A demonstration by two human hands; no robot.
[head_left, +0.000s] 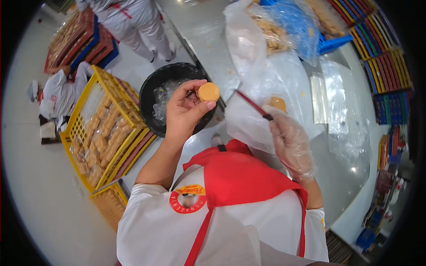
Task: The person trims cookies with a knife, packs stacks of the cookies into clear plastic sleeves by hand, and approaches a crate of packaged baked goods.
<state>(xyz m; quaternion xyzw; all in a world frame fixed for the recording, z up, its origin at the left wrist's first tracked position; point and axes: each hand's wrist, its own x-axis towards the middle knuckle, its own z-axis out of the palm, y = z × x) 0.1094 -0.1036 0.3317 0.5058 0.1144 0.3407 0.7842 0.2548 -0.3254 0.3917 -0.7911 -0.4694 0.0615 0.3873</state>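
Note:
My bare left hand [188, 106] pinches a small round tan disc [209, 92], held up over the rim of a black bin [148, 95]. A clear plastic glove covers my right hand [290, 142], whose fingers are closed round the dark handle end of a thin red stick-like tool [253, 104]. The tool points up and left, toward the disc, without touching it. Another round tan piece [278, 103] shows just beyond my gloved fingers, over clear plastic sheeting [290, 80] on the metal table [213, 40]. Crumpled clear plastic lies inside the bin.
Yellow crates [80, 166] of bagged baked goods stand at the left. Two people in white, one standing [128, 22] and one lower down [62, 97], are at the upper left near stacked trays [84, 44]. A blue crate [335, 43] and colourful racks [386, 66] are at the right.

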